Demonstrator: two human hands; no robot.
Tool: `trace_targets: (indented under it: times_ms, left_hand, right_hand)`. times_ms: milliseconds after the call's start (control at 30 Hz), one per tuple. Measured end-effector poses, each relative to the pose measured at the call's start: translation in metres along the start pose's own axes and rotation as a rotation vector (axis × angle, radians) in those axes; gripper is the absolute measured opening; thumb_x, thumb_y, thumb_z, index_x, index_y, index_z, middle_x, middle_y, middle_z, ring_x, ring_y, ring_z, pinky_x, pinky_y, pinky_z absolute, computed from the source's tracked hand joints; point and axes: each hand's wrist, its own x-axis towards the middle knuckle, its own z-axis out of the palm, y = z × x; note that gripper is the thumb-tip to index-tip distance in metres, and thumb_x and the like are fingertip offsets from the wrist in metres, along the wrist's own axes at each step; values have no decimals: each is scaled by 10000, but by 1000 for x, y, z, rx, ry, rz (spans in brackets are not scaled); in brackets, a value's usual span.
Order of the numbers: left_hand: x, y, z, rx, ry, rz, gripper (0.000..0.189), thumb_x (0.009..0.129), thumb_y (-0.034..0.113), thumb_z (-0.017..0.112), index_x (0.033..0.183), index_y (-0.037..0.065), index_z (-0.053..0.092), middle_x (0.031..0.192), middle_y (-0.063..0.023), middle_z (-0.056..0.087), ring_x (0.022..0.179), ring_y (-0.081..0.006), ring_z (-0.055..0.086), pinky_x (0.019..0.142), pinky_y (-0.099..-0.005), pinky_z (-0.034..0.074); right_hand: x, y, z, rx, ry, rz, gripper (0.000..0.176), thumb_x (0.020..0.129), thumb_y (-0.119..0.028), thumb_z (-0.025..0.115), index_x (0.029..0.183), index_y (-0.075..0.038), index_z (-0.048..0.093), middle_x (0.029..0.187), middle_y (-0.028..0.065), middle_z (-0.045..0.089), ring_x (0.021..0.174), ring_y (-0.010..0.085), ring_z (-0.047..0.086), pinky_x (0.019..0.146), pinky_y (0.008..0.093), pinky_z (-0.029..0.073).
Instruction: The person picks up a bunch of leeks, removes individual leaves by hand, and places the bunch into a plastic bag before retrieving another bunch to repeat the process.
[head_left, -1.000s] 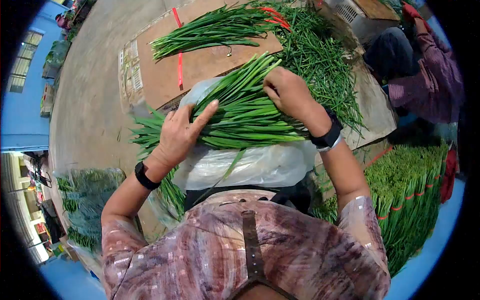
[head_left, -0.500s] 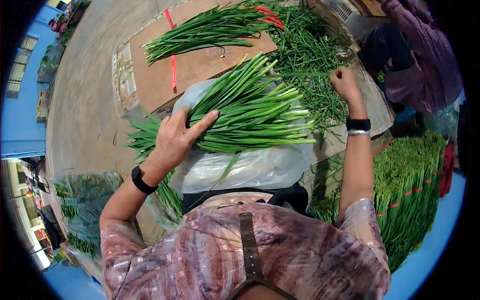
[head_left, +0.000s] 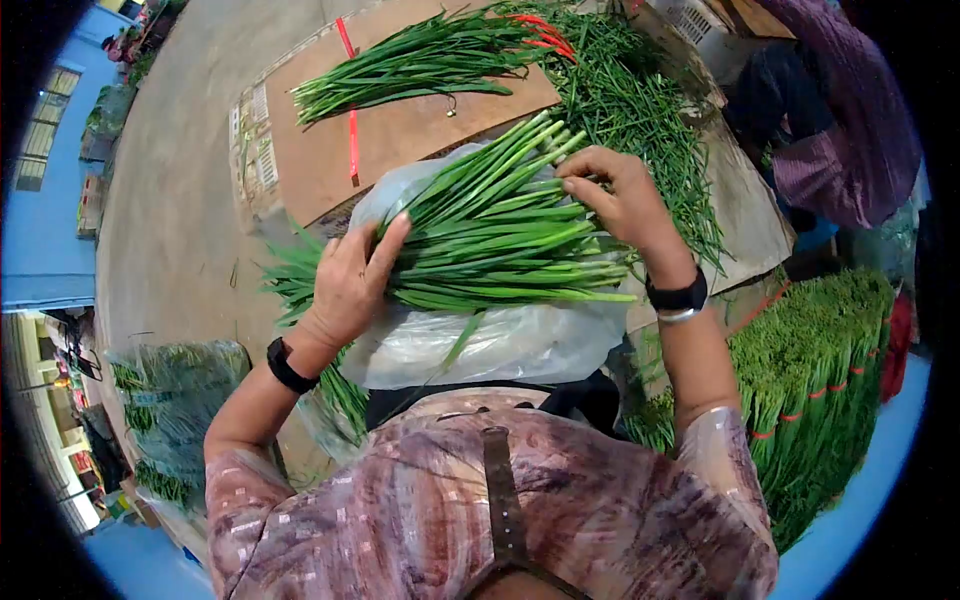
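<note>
A loose bunch of garlic chives [head_left: 490,245] lies across a clear plastic sheet [head_left: 480,345] over my lap, pale stem ends to the right. My left hand [head_left: 352,270] grips the leafy left part, thumb on top and the other fingers partly hidden in the leaves. Over the stem ends, my right hand [head_left: 620,200] is closed in a pinch, thumb and forefinger at a single chive stalk. Beyond, another bunch of chives [head_left: 420,70] rests on a brown board [head_left: 300,165], with red ties [head_left: 545,38] near its right end.
A red strap [head_left: 351,130] crosses the board. Loose green trimmings [head_left: 640,110] are heaped at its right. Tied green bundles [head_left: 810,370] stand at my right, and plastic-wrapped greens [head_left: 180,410] at my left. Another person in a purple sleeve [head_left: 850,130] sits at the upper right.
My right hand has come back leftward from above the trimmings to the stem ends of the bunch. The strip of leaf it held out there is gone from it. My left hand keeps its hold.
</note>
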Motion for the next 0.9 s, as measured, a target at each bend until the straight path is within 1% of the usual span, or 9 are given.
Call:
trace_targets:
  times_ms: [167,367,400,433,500,567,600,733,900]
  left_hand:
    - [8,2,-9,7,-188,46,598,701,123,617,1285,168,499,968,-145,534,780,-278,540,642,-358,414]
    - [11,7,-14,50,-187,92,551,732,106,560,1272,203,518,978,-137,530,769,-254,528,625,-337,402]
    - [11,7,-16,61,-196,90,552,732,106,557,1273,205,517,981,-138,530,767,-251,528,622,-336,400]
    - [9,8,-16,69,-209,90,552,732,105,553,1274,207,516,985,-138,531,766,-248,527,620,-335,399]
    - [9,9,-15,65,-196,96,550,731,96,548,1269,208,521,997,-143,534,768,-250,530,621,-342,402]
    - [13,9,-15,72,-174,114,558,728,92,553,1274,197,512,1010,-148,537,769,-253,532,624,-348,404]
    - [11,9,-17,79,-172,119,567,726,93,560,1282,185,500,1016,-150,538,770,-255,532,626,-351,405]
    - [-13,-5,2,39,6,31,556,758,99,513,1310,147,466,965,-109,527,750,-209,510,605,-317,377]
    - [-2,1,-7,99,-129,89,563,731,115,557,1289,119,479,917,-92,540,716,-214,509,605,-327,382]
  right_hand:
    - [-12,1,5,-136,184,-157,95,751,-98,653,813,-27,643,796,120,629,746,269,614,676,329,480]
    - [0,40,-15,-465,72,227,185,789,-202,608,762,-23,644,724,160,629,688,325,612,658,383,486]
    - [5,47,-22,-498,197,243,226,791,-244,608,743,-25,642,708,168,623,671,338,604,655,410,485]
    - [13,32,-28,-432,189,296,203,766,-234,639,829,-41,644,835,169,638,749,335,608,688,404,486]
    - [33,15,-25,-485,242,-237,253,743,-216,663,948,-73,625,985,162,617,853,338,593,744,404,477]
    - [41,26,-5,-512,52,-430,312,740,-189,666,1033,-105,599,1064,153,584,920,340,572,792,408,463]
    - [33,21,-3,-480,-227,-216,288,754,-195,655,1023,-105,605,1009,146,597,892,338,583,787,419,463]
    - [-29,-40,-30,-366,-151,-183,228,746,-94,648,969,-84,606,925,130,607,828,307,595,723,377,476]
    - [-63,-33,-19,-221,-87,17,166,729,-12,635,891,-36,611,837,128,614,765,286,595,684,335,479]
